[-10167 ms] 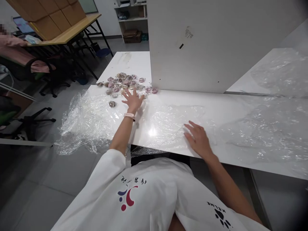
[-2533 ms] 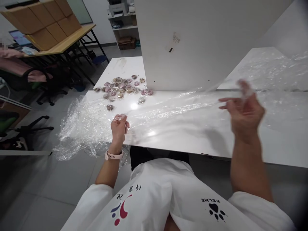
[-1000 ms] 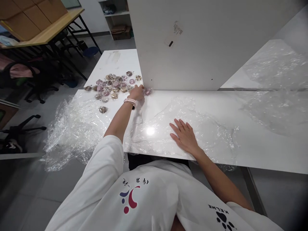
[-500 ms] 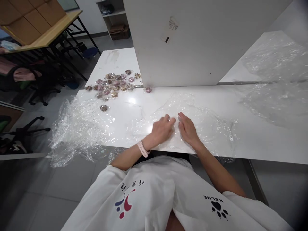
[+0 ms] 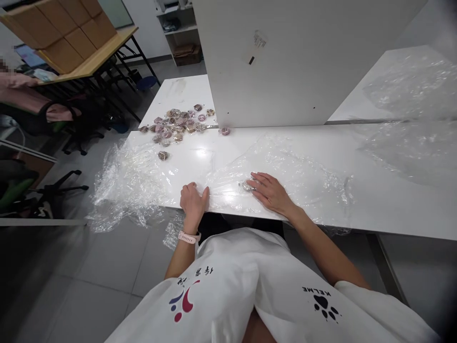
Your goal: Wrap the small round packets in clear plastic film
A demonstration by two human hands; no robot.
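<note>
Clear plastic film (image 5: pixel 285 164) lies over the white table in front of me. My left hand (image 5: pixel 193 202) is closed on the film's left part near the table's front edge, and creases run from it toward the middle. My right hand (image 5: pixel 271 193) lies on the film with its fingers stretched out. Just at its fingertips is a small dark lump (image 5: pixel 247 186) in the film, partly covered by the fingers; its kind cannot be made out.
Several small wrapped brown and purplish pieces (image 5: pixel 178 125) are heaped at the back left. One brown piece (image 5: pixel 163 156) sits apart. Crumpled film (image 5: pixel 124 186) hangs over the left edge. A tall white panel (image 5: pixel 278 71) stands behind; more film (image 5: pixel 417 147) lies right. A person's pink sleeve (image 5: pixel 21 93) shows far left.
My left hand has moved left, away from my right hand, drawing film with it. My right hand has flattened in about the same place. The view has shifted slightly left.
</note>
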